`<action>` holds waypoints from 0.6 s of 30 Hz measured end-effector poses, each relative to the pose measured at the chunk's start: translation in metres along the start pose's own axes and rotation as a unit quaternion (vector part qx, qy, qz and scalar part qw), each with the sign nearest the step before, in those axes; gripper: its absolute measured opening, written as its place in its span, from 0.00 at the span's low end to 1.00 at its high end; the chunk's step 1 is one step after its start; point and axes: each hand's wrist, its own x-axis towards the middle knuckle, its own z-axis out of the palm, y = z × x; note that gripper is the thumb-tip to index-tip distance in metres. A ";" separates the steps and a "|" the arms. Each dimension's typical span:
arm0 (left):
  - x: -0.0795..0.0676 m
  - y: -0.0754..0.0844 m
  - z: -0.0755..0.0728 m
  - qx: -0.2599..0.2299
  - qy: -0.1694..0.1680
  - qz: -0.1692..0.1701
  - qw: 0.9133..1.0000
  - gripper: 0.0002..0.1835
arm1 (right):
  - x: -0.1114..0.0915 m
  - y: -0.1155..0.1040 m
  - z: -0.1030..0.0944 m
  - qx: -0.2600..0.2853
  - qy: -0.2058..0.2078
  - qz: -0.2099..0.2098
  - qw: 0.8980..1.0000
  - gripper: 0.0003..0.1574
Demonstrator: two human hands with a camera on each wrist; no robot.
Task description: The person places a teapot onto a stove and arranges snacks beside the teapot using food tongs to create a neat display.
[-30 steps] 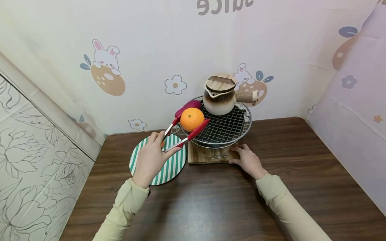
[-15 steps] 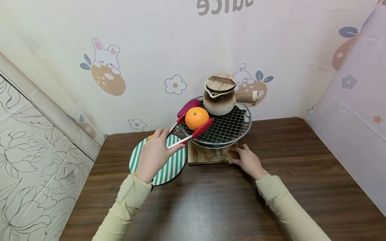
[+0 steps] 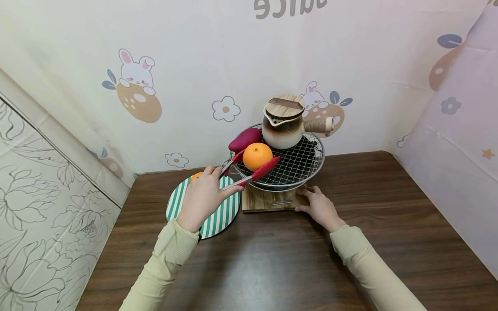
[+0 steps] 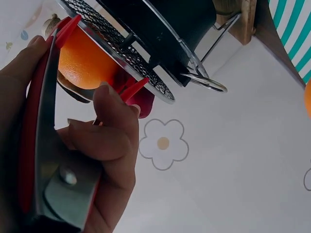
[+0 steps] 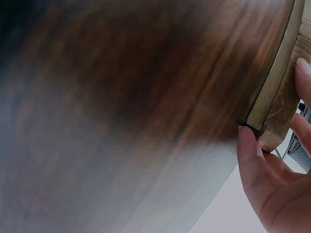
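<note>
My left hand [image 3: 202,196] grips red-tipped metal tongs [image 3: 266,167], with fingers and thumb around their arms. Between the tong tips is an orange [image 3: 256,157], low over the left part of the round wire grill [image 3: 293,168]. In the left wrist view the orange [image 4: 85,63] lies right against the mesh. Behind it, a purple sweet potato [image 3: 246,139] rests on the grill. My right hand [image 3: 322,209] holds the right front corner of the wooden board [image 3: 260,203] under the grill; its thumb [image 5: 250,145] is at the board's corner in the right wrist view.
A clay teapot [image 3: 282,134] with a wooden lid and cord-wrapped side handle stands at the back of the grill. A green-striped round mat [image 3: 219,220] lies left of the board, another orange [image 3: 196,176] on it, partly hidden by my left hand. A printed curtain [image 3: 186,86] backs the table.
My left hand has moved right with the tongs and orange, which has come further in over the grill and lowered slightly. My right hand has stayed at the board.
</note>
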 end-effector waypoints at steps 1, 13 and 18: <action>0.000 0.000 -0.001 -0.001 -0.003 -0.001 1.000 0.43 | 0.000 0.000 0.000 0.000 0.001 0.000 1.000 0.35; 0.001 0.001 -0.002 -0.010 -0.010 0.000 1.000 0.43 | 0.001 -0.002 -0.001 0.001 0.005 -0.003 1.000 0.34; 0.001 0.001 -0.001 -0.018 -0.005 0.001 1.000 0.43 | 0.000 -0.002 -0.001 0.003 0.005 0.002 1.000 0.35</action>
